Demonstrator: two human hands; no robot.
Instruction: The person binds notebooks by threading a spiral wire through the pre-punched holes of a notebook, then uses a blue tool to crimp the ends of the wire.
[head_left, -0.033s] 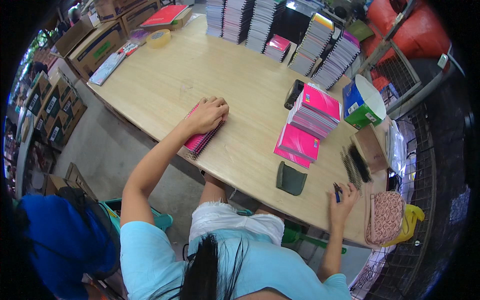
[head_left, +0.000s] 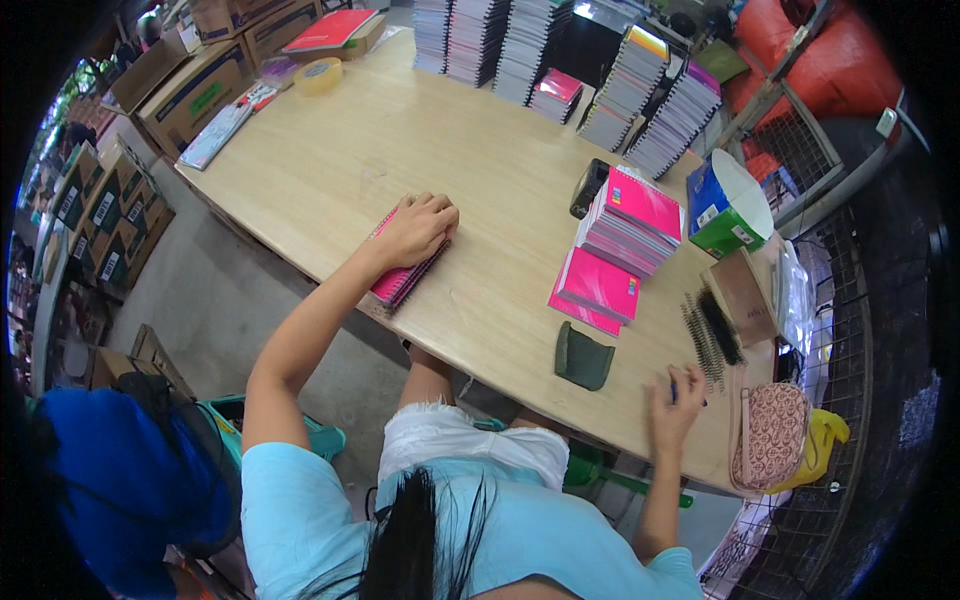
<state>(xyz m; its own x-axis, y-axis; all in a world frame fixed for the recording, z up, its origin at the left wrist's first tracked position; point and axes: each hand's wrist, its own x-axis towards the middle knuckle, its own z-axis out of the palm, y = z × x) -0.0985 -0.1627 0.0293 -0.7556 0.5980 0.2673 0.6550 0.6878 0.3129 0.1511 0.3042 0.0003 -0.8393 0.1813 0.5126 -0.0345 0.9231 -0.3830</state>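
Near the table's front edge, my left hand (head_left: 420, 230) lies over a small stack of pink spiral notebooks (head_left: 400, 287). Its fingers curl down over the far side of the stack, and the dark wire coil runs along the right edge. At the right, my right hand (head_left: 675, 412) is closed around a pair of blue-handled pliers (head_left: 674, 391), mostly hidden by the fingers. Loose black binding coils (head_left: 702, 340) lie just beyond that hand. A dark green pad (head_left: 583, 357) rests to its left.
Pink notebooks (head_left: 640, 205) are piled beyond the pad, beside a black tape-like block (head_left: 588, 188). Tall stacks of spiral books (head_left: 540, 45) line the table's far side. A cardboard box (head_left: 742, 297), a cut-open carton (head_left: 728, 205) and a patterned pouch (head_left: 773, 432) stand at the right.
My right hand has shifted slightly left and turned, so the pliers show less. My left hand and the notebooks under it have stayed in place.
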